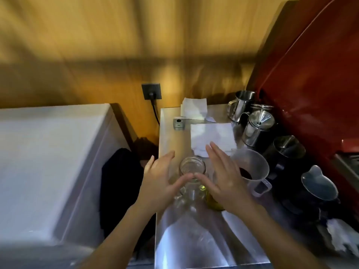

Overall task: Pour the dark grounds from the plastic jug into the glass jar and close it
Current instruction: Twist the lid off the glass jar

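A clear glass jar (pixel 191 171) stands upright and uncovered on the steel counter (pixel 194 239), its mouth empty. My left hand (pixel 162 180) is spread at its left side and my right hand (pixel 223 176) at its right side, palms facing in, both thumbs meeting in front of the jar. Neither hand grips anything. A translucent plastic jug (pixel 254 167) with dark grounds at its bottom stands just right of my right hand. A gold-coloured lid (pixel 212 200) lies partly hidden under my right wrist.
White paper napkins (pixel 212 135) lie behind the jar, with a small grey device (pixel 179 123) beside them. Steel pitchers (pixel 257 127) and dark jugs (pixel 315 188) crowd the counter's right side against a red machine (pixel 310 84). A white appliance (pixel 48 162) stands to the left.
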Available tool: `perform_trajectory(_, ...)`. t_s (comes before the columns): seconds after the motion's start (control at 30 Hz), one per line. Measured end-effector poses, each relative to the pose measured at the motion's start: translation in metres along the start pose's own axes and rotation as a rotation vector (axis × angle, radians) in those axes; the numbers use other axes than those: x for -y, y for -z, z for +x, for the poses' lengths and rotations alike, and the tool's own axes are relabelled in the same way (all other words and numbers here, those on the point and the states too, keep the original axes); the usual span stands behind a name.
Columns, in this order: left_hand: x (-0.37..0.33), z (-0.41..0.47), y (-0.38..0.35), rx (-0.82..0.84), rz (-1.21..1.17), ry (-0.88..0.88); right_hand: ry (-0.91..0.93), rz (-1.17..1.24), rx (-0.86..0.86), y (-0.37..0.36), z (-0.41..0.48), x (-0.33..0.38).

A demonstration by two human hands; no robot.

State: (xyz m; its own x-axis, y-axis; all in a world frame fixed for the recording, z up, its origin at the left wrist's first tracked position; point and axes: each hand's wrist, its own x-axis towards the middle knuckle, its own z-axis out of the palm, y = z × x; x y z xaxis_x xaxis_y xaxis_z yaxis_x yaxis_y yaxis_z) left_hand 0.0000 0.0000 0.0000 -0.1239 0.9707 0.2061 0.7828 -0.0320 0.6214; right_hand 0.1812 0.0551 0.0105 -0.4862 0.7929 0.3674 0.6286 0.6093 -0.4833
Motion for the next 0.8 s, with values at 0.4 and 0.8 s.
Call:
perform_trajectory(0.4,0.014,-0.005,-0.031,0.102,0.002,0.08,-0.094,0.17,0.14,-0.029,-0.007,-0.005)
perform_trajectory(0.8,0.033,0.028,-0.01,0.447,-0.167,0.126,-0.17,0.087,-0.058,-0.033,-0.021,0.012)
